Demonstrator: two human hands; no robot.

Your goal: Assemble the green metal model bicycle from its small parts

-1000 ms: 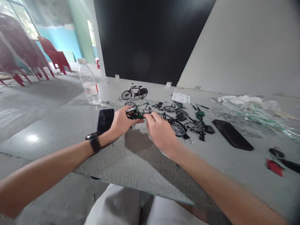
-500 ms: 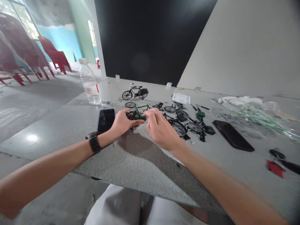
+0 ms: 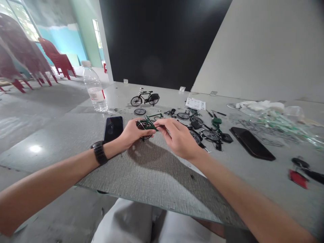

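Observation:
A small green model bicycle [image 3: 149, 122], partly built, is held just above a grey textured mat [image 3: 141, 175]. My left hand [image 3: 130, 133], with a dark watch on its wrist, is closed round the rear wheel end. My right hand [image 3: 177, 136] pinches the frame near its middle with thumb and fingers. Just beyond my hands lies a loose wheel [image 3: 140, 111], and to the right a heap of black and green bicycle parts [image 3: 202, 130].
A finished black model bicycle [image 3: 144, 98] stands further back. A water bottle [image 3: 93, 88] stands at the left, with a dark phone [image 3: 113, 128] beside my left hand. Another phone [image 3: 251, 143], plastic bags [image 3: 268, 116], a leaflet [image 3: 194, 104] and a red part [image 3: 298, 178] lie right.
Both hands have lifted slightly with the green bicycle. My right hand has shifted its pinch along the frame, and the view has tilted a little.

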